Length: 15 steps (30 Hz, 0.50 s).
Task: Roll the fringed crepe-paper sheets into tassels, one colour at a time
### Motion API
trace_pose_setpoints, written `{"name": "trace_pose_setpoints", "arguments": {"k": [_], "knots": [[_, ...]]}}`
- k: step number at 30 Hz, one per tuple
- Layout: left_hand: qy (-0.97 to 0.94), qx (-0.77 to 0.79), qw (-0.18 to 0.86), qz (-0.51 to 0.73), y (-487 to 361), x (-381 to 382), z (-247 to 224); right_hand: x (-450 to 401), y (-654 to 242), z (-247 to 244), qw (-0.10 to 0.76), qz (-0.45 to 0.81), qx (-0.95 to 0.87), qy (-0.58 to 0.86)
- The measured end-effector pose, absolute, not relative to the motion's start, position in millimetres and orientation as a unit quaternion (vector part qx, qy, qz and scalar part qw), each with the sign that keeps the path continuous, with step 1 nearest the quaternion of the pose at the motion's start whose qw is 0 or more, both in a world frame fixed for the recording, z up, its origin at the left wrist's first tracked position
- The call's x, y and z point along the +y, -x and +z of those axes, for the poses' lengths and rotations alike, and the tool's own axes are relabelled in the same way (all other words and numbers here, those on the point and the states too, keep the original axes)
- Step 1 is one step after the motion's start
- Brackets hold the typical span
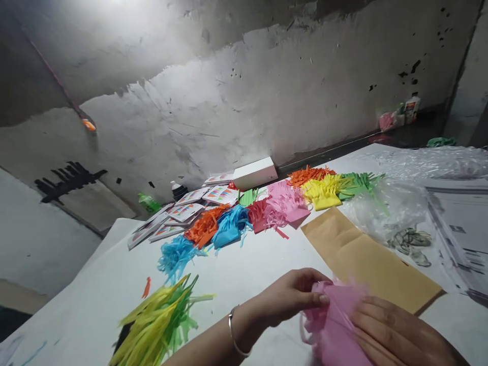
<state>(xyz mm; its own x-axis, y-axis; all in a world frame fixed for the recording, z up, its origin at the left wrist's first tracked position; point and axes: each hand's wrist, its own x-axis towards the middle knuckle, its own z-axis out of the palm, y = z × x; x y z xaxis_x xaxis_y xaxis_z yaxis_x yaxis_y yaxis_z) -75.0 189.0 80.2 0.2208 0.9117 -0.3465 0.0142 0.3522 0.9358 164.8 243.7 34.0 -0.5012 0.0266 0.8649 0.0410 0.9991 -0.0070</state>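
A pink piece of fringed tissue paper (339,325) is in both my hands at the lower right, its cut strips hanging at the left side. My left hand (295,295), with a bangle at the wrist, pinches its upper left edge between thumb and fingers. My right hand (396,330) lies along its right side, fingers together on the paper and slightly blurred; the thumb is hidden. Just beyond them lies a brown envelope (366,254). Left of my forearm is a yellow and green bunch of tissue strips (160,320).
Fringed paper bundles cross the white table (267,264): blue (231,229), orange (206,226), pink (284,203) and yellow (324,190). Behind them are printed packets (185,213) and a white box (255,174). Clear plastic (392,206) and stacked printed sheets (465,229) lie right.
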Motion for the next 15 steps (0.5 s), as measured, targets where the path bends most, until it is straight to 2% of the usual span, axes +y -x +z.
{"name": "trace_pose_setpoints", "arguments": {"k": [3, 7, 10, 12, 15], "knots": [[-0.389, 0.499, 0.632, 0.448, 80, 157, 78, 228, -157, 40, 0.509, 0.000, -0.860, 0.029], [-0.360, 0.493, 0.604, 0.512, 76, 114, 80, 218, -149, 38, 0.477, 0.007, -0.879, 0.014], [-0.344, 0.513, 0.559, 0.553, 80, 84, 74, 213, -148, 39, 0.489, 0.012, -0.872, 0.017], [-0.354, 0.552, 0.549, 0.518, 91, 63, 69, 211, -150, 41, 0.508, 0.005, -0.861, 0.038], [-0.452, 0.677, 0.479, 0.328, 115, 34, 71, 210, -155, 44, 0.511, -0.013, -0.859, 0.041]]}}
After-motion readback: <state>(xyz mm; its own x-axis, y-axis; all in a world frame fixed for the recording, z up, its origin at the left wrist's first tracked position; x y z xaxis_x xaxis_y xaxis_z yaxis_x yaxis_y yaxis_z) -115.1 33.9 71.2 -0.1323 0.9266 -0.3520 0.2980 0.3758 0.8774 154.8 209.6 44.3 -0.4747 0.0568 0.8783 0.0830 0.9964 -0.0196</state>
